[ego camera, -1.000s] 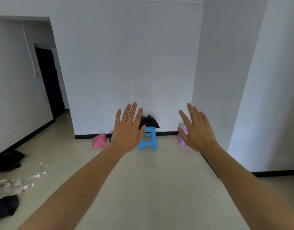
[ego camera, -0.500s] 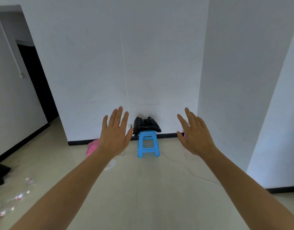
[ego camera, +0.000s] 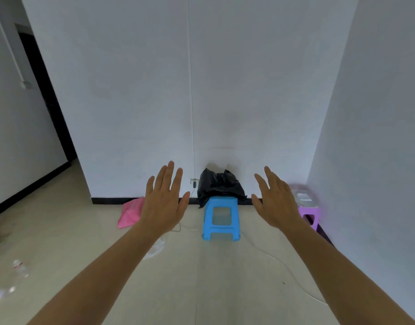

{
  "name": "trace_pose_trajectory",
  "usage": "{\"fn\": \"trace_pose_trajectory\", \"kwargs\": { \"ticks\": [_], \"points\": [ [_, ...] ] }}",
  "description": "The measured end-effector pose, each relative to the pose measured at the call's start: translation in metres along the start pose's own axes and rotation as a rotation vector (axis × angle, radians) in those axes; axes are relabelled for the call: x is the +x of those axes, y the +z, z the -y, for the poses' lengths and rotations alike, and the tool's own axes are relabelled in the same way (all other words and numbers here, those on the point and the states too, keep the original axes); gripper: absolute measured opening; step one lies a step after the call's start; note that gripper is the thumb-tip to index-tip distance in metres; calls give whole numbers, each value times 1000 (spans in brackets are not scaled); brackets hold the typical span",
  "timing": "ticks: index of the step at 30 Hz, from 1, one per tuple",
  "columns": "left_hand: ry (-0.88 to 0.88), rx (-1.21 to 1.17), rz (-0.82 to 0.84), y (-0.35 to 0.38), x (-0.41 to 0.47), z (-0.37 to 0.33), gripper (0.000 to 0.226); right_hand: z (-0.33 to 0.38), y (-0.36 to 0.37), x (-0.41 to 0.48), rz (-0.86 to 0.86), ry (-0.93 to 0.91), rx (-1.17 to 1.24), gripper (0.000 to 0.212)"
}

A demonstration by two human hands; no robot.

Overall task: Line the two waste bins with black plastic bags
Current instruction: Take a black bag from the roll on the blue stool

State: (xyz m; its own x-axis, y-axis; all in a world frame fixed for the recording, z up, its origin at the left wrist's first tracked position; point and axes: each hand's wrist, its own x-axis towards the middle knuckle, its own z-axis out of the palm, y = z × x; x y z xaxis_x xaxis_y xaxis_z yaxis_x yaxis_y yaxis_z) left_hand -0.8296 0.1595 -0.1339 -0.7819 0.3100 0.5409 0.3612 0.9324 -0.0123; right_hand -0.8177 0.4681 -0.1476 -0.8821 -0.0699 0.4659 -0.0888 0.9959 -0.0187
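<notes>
A crumpled heap of black plastic bags (ego camera: 219,186) lies on a small blue stool (ego camera: 221,218) against the far white wall. My left hand (ego camera: 165,202) is stretched out in front of me, left of the stool, fingers spread and holding nothing. My right hand (ego camera: 275,200) is held out the same way, right of the stool, also empty. Both hands are well short of the bags. No waste bin can be made out in this view.
A pink bag (ego camera: 130,213) lies on the floor by the wall, left of the stool. A purple stool (ego camera: 310,215) with a clear item on top stands in the right corner. A thin white cable (ego camera: 293,275) crosses the floor. Clear plastic litter (ego camera: 16,270) lies at left; a dark doorway (ego camera: 49,102) opens there.
I have moved closer to the wall, so the blue stool and black bags appear larger and more central. The hands stay raised and spread; the purple stool has come into view.
</notes>
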Motion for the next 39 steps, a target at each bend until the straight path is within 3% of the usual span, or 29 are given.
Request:
{"fn": "trace_pose_trajectory", "kwargs": {
  "ticks": [6,12,18,23,30,35,39],
  "points": [
    [53,-42,95,109,159,30,65,-41,88,133,86,25,-14,58],
    [71,-33,216,259,286,23,67,-130,198,254,142,53,-16,58],
    [10,-10,379,404,402,20,62,-213,326,389,261,49,54,57],
    [-51,-42,464,484,488,29,50,-253,404,486,347,12,89,48],
    [-2,-56,630,643,532,72,45,-272,551,558,478,-96,101,27],
    [3,-83,838,791,530,101,52,-267,697,560,682,-30,163,31],
    [99,-111,951,891,523,119,56,-253,799,551,873,-95,131,44]
  ]
}}
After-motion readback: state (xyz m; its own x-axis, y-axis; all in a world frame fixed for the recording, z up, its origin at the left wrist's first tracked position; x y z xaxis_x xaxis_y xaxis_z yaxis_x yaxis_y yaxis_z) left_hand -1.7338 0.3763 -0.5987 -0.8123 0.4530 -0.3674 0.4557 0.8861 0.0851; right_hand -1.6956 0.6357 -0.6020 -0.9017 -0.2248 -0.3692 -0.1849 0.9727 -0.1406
